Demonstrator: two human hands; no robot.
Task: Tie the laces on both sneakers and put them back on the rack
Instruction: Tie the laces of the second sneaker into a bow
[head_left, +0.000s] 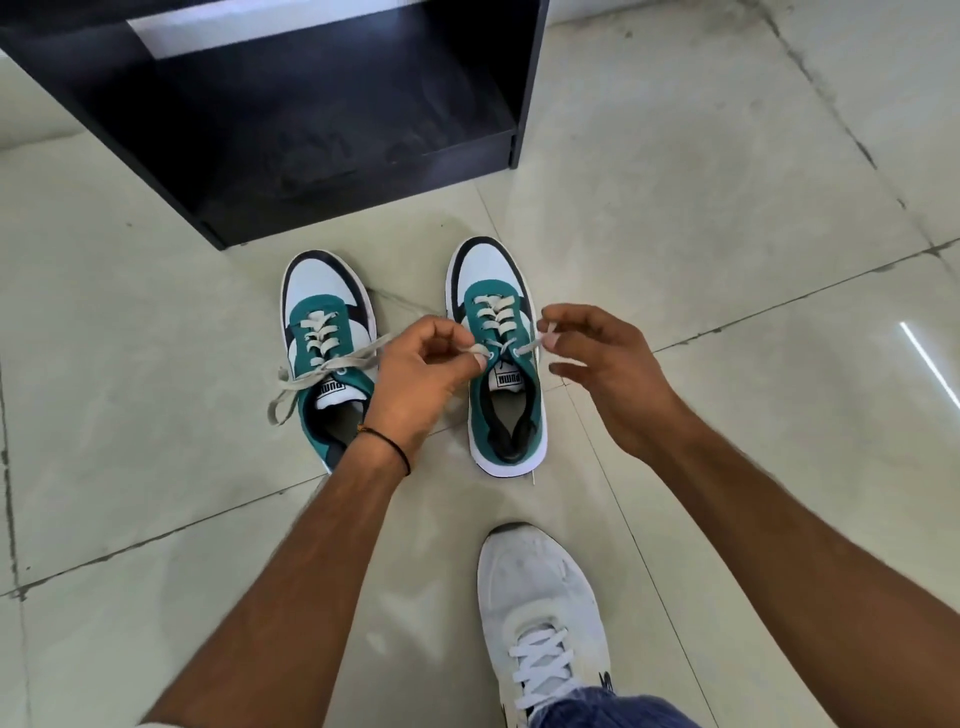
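My left hand (423, 366) and right hand (602, 358) each pinch a lace end (529, 346) of the right sneaker (506, 421); held so near the tips, either may slip.

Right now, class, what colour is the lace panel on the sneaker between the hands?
The lace panel is teal green; head view shows it best.

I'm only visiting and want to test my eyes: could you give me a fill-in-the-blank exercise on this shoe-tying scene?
1. The left hand and the right hand each pinch one ____ end of the right sneaker.
2. The right sneaker and the left sneaker both stand on the ____, outside the black rack.
3. The person's own shoe, near the bottom edge, is ____.
Missing words: lace; floor; white.
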